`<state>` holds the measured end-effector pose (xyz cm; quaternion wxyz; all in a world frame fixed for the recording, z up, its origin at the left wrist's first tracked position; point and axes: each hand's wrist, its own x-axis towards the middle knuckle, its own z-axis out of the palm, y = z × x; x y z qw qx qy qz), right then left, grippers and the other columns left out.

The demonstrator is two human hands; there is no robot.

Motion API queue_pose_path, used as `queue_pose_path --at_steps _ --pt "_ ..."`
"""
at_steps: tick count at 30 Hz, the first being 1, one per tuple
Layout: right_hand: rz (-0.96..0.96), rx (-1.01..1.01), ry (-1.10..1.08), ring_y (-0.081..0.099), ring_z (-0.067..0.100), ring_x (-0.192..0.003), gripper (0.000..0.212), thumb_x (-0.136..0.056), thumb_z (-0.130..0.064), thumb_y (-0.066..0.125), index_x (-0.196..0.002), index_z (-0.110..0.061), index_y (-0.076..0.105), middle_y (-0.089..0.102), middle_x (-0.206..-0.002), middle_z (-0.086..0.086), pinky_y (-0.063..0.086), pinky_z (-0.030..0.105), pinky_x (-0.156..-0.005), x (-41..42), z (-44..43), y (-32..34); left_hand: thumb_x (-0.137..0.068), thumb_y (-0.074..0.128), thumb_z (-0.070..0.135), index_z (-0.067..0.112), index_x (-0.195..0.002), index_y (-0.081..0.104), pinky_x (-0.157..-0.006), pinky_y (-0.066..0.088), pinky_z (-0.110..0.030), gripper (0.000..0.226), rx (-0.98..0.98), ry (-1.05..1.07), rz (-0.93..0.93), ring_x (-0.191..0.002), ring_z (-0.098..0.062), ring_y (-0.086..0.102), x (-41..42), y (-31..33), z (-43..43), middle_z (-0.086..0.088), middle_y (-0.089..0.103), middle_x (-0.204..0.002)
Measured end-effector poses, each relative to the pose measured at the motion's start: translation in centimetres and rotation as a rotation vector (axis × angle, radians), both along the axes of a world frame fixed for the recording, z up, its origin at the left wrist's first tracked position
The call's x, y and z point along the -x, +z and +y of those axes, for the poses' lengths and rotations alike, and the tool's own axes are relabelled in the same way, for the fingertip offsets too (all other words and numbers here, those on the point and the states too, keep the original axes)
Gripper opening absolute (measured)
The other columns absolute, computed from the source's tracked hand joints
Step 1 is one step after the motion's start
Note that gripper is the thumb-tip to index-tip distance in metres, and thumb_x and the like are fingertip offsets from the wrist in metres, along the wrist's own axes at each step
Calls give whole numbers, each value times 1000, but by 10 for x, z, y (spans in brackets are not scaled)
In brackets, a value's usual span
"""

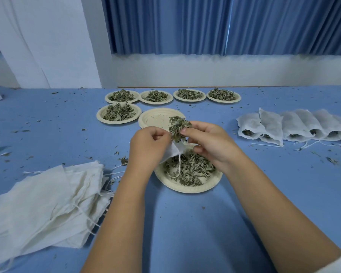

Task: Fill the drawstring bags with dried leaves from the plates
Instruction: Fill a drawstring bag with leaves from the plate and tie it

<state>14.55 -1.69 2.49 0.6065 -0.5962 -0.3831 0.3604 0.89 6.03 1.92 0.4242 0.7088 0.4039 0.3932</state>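
Over the nearest round beige paper plate (185, 189), the left hand (149, 142) pinches open a small white drawstring bag (173, 151). The right hand (209, 142) grips a clump of dried green leaves (177, 128) at its mouth. That mouth looks narrow, so leaves could spill onto the blue desk (185, 223). Seven plates: six loaded, one bare. Roughly six filled bags (291, 127).

A plain workroom: blue-covered tabletop (185, 223) against a white wall ledge (224, 71) and pleated blue curtains (185, 24).

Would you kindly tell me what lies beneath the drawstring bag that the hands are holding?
A paper plate of dried leaves lies beneath the bag, whose drawstring dangles onto them. The plate's far edge is hidden by the bag and the right hand.
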Motion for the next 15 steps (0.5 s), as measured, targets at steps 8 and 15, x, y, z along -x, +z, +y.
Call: queue_pose_path --at_steps 8,15 --pt "-301 25 -76 62 -6 -62 14 -78 -16 79 -78 -29 74 72 -71 -15 43 7 -55 0 -3 -4 -86 64 14 26 -64 71 -50 38 -5 27 108 8 -92 -59 14 56 -1 -1 3 24 67 -63" --pt "-819 148 -158 53 -9 -59 12 -76 -18 77 -83 -26 73 56 -58 -24 37 6 -55 3 -1 -10 -85 63 17 40 -53 71 -61 45 -23 39 132 -15 -85 -65 0 59 -3 0 -1 24 65 -60"
